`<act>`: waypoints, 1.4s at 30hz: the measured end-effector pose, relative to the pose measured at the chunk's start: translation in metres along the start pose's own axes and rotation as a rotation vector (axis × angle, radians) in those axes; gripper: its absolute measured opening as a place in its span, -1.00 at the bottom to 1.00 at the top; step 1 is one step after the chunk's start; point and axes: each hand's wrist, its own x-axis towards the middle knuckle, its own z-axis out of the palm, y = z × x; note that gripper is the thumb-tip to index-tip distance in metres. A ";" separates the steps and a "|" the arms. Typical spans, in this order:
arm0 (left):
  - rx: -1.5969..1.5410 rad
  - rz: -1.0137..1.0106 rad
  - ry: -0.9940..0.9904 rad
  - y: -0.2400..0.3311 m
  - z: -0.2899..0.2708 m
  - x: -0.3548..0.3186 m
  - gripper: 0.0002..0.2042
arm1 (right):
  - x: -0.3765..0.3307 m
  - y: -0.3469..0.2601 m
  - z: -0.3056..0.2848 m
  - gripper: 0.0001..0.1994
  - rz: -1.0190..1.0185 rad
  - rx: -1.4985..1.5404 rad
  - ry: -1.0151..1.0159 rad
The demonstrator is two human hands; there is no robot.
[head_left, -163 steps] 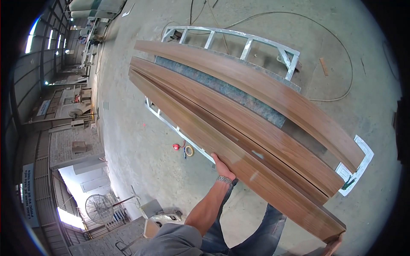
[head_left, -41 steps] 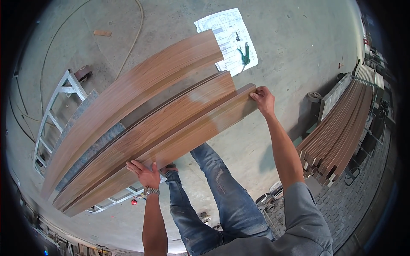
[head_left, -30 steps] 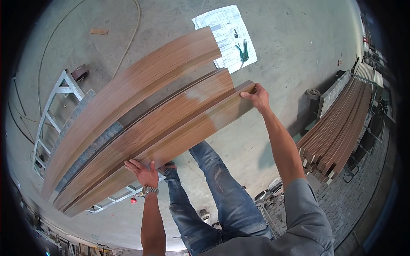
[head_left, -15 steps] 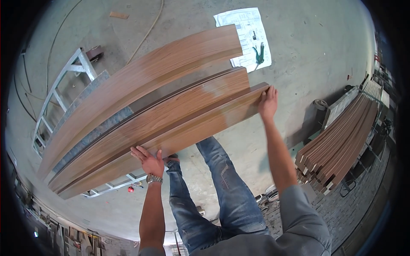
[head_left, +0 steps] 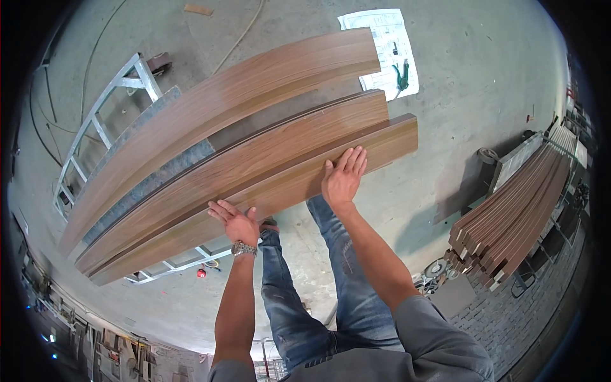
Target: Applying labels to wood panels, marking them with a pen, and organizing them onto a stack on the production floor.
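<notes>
Three long wood-grain boards lie side by side in front of me: a near board (head_left: 389, 140), a middle board (head_left: 305, 130) and a far board (head_left: 273, 67). My left hand (head_left: 235, 223) rests on the near board left of its middle, fingers stretched toward its far edge and thumb apart. Farther right on that board, my right hand (head_left: 344, 178) lies flat, its fingers stretched together and pointing away from me. Neither hand is wrapped round anything. The near board's right end sticks out past the middle board's.
A metal frame (head_left: 147, 77) like a ladder stands under the boards. Beyond their right ends, a green-handled tool (head_left: 401, 75) lies on a printed paper sheet (head_left: 372, 22). At the right is a stack of brown strips (head_left: 515, 210). A hose (head_left: 240, 38) runs along the floor.
My right hand has left the near board's right end and moved left to lie on its face. The left hand stays at about the same place on the board.
</notes>
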 end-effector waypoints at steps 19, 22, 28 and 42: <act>-0.286 -0.184 0.000 -0.015 -0.029 -0.010 0.04 | -0.072 -0.085 -0.012 -0.07 -0.367 -0.209 -0.470; -0.363 -0.236 0.090 -0.020 -0.030 -0.019 -0.01 | -0.069 -0.081 -0.016 -0.10 -0.448 -0.274 -0.445; -0.871 0.107 0.078 -0.086 -0.013 -0.049 -0.36 | -0.038 -0.122 -0.043 -0.06 -0.253 -0.455 -0.752; -0.983 -0.829 -0.168 -0.353 0.117 -0.292 -0.47 | -0.190 -0.287 0.020 0.21 -0.846 -0.321 -0.450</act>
